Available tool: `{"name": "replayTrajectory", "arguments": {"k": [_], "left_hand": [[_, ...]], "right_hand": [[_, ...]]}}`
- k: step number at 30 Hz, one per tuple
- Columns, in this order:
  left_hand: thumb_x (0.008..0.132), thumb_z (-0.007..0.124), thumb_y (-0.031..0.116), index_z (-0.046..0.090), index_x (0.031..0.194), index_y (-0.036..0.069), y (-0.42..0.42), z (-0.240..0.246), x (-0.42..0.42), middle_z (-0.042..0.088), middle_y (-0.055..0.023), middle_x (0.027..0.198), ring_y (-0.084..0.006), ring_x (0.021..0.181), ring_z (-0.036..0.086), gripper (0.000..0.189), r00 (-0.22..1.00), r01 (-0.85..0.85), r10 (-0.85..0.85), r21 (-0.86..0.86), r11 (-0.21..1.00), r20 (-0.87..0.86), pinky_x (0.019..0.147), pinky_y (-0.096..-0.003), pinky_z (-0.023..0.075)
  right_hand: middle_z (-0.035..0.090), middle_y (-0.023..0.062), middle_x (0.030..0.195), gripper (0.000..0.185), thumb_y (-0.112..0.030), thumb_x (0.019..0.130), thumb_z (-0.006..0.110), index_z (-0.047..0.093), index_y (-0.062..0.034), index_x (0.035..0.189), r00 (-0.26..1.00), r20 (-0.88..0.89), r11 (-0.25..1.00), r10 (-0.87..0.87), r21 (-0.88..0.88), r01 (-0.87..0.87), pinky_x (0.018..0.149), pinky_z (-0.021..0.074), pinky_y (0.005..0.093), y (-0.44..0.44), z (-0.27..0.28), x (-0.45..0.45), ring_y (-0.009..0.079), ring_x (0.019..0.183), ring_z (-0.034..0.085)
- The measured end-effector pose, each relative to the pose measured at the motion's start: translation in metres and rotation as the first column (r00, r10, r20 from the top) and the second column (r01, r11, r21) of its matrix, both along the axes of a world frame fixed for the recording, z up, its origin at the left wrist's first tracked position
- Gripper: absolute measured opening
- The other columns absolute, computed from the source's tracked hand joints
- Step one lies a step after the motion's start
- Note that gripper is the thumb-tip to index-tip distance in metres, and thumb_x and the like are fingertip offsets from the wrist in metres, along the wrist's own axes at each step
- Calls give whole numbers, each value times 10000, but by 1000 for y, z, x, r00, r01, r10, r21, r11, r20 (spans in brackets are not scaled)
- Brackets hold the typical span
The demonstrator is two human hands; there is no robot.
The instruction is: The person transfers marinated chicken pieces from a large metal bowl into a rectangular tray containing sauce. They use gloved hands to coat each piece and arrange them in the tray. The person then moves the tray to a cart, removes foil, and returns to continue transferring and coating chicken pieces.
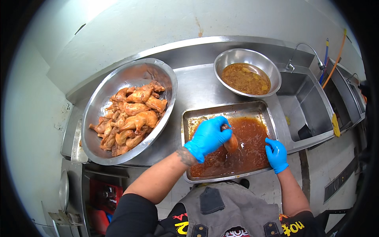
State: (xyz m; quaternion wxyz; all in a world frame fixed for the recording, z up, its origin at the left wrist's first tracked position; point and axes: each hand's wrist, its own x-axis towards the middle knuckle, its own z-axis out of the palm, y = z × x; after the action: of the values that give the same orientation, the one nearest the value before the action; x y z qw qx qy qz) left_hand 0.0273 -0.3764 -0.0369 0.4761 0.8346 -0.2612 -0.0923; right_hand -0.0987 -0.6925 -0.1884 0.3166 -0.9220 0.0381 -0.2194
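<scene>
In a blue glove, my left hand (210,134) grips a chicken leg piece (231,144) by its narrow end. The piece hangs over a rectangular steel tray (186,173) and its lower end meets the red-brown sauce (251,148) inside. My right hand (277,155), gloved too, rests at the tray's right rim, thumb and fingers apart. To the left stands a large steel basin (102,89) with many glossy browned chicken leg pieces (139,118) heaped in it. Part of the held piece is hidden by my left fingers.
Behind the tray, a round steel bowl (222,57) contains brown liquid (245,78) with floating bits. A sink (308,103) with a flexible faucet (314,49) lies to the right, a yellow cloth (336,126) on its edge. A red crate (103,194) sits below the steel counter (192,83).
</scene>
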Motion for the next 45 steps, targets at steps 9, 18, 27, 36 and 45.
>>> {"name": "replayTrajectory", "arguments": {"k": [9,18,27,36,45], "left_hand": [[959,660,183,741,1087,80,140,133,42,648,24,927,-63,784,546,182,936,-291,337,-320,902,99,685,-218,427],[955,716,200,654,1274,-33,329,50,80,689,-72,994,-125,841,640,400,643,-764,744,91,638,182,765,-261,524],[971,701,131,657,1330,-32,203,-36,-60,730,-117,1111,-193,969,688,397,914,-392,396,-62,918,92,876,-330,550],[904,574,45,433,1563,40,142,-155,-67,668,-235,1342,-323,1190,684,674,866,-434,433,57,899,-251,997,-399,530],[890,500,-58,444,1537,-36,153,-90,-72,638,-149,1389,-189,1233,619,650,906,-376,324,-169,911,-271,1058,-332,479]], "right_hand": [[690,133,873,282,-128,878,736,756,-101,1158,999,28,999,45,-10,-44,699,542,437,3,-1,-2,325,777,665],[694,142,872,308,-110,877,732,742,-87,1184,997,43,998,63,16,-63,699,541,437,10,1,-2,334,741,652],[702,237,1097,432,-206,882,748,662,-30,1267,979,-9,957,-205,-211,199,904,532,494,-32,0,9,426,1042,670],[677,279,1037,359,-280,914,714,626,23,1085,929,-338,978,-153,82,191,829,520,502,-46,-31,-7,456,962,656],[603,177,854,250,-187,905,700,587,25,978,944,-251,912,-214,294,285,759,497,423,-9,37,-69,210,774,526]]}}
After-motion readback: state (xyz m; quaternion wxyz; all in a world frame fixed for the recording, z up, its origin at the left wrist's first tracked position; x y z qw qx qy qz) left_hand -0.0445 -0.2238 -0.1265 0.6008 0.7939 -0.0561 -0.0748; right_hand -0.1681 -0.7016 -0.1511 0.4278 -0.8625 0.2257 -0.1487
